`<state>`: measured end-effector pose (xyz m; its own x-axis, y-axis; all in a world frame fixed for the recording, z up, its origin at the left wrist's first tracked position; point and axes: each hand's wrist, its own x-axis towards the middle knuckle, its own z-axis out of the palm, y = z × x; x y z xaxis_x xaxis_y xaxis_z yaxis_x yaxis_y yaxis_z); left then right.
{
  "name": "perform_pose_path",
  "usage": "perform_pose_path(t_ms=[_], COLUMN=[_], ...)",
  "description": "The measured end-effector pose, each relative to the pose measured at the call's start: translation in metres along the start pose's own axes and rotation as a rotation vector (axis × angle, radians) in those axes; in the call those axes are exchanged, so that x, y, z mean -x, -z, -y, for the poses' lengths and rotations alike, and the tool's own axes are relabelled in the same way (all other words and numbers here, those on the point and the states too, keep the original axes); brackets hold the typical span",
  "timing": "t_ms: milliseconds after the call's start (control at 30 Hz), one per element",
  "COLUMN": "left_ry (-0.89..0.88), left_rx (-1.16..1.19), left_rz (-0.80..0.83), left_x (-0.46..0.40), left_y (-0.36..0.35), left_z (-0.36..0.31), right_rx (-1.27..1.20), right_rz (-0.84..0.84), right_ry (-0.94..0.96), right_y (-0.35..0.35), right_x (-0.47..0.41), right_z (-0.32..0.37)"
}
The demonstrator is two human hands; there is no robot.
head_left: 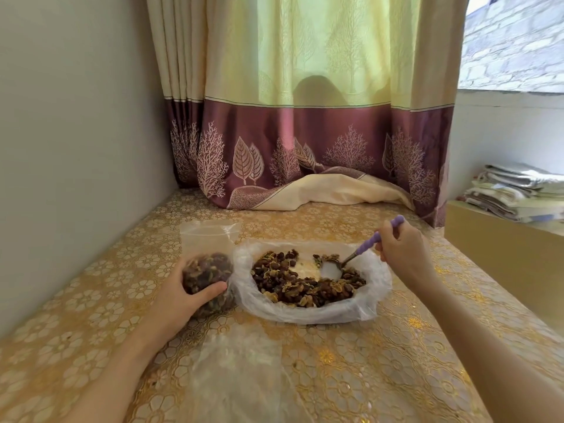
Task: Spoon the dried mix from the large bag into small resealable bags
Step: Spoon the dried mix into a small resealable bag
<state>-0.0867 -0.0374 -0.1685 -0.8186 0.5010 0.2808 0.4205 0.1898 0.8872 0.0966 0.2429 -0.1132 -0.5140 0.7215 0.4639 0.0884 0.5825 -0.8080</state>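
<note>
Left hand (186,288): fingers and thumb curled round the lower part of a small resealable bag (207,270), thumb lying across its front. Bag bulges with dark dried mix; its clear upper part with the seal strip stands free above the hand, toward 12 o'clock. Bag bottom sits on the tablecloth (335,377).

Right hand (399,251): fingers closed round the lilac ribbed handle of a spoon (363,248), handle end poking out past the knuckles toward 1 o'clock. Metal bowl of the spoon points to 7 o'clock, down inside the large bag (311,312), resting among the mix at the bare patch in the middle. Bowl looks empty.

Large bag: thin clear plastic, rim rolled down and spread open like a dish, lying flat at table centre, just beside the small bag at its 3 o'clock, apparently touching. Dried mix (293,285), brown and yellowish pieces, forms a ring round the bag's floor, thickest at 6 o'clock.

Another clear, flat empty bag (238,370) lies at 6 o'clock, nearest the person.

Surroundings: gold floral tablecloth; curtain (305,87), yellow above, maroon leaf border below, hem pooled on the table at 12 o'clock; folded cloths (518,190) stacked at 3 o'clock; plain wall at 9 o'clock.
</note>
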Motion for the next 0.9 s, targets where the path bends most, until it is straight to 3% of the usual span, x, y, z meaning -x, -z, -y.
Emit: perform_pose_path(t_ms=[100, 233, 367, 900], left_ry=[0.008, 0.008, 0.000, -0.002], left_rx=[-0.008, -0.016, -0.016, -0.034], left_rz=[-0.004, -0.009, -0.006, -0.013], left_x=[0.000, 0.002, 0.002, 0.002], left_y=[0.000, 0.000, 0.000, 0.000], left_z=[0.000, -0.002, -0.003, -0.004], right_rx=[0.012, -0.171, -0.273, -0.524], right_rz=[-0.005, 0.059, 0.078, -0.063], right_ry=[-0.085, -0.341, -0.457, -0.466], right_y=[-0.001, -0.008, -0.014, -0.021], right_x=[-0.004, -0.003, 0.001, 0.001], right_z=[0.000, -0.004, -0.006, 0.011])
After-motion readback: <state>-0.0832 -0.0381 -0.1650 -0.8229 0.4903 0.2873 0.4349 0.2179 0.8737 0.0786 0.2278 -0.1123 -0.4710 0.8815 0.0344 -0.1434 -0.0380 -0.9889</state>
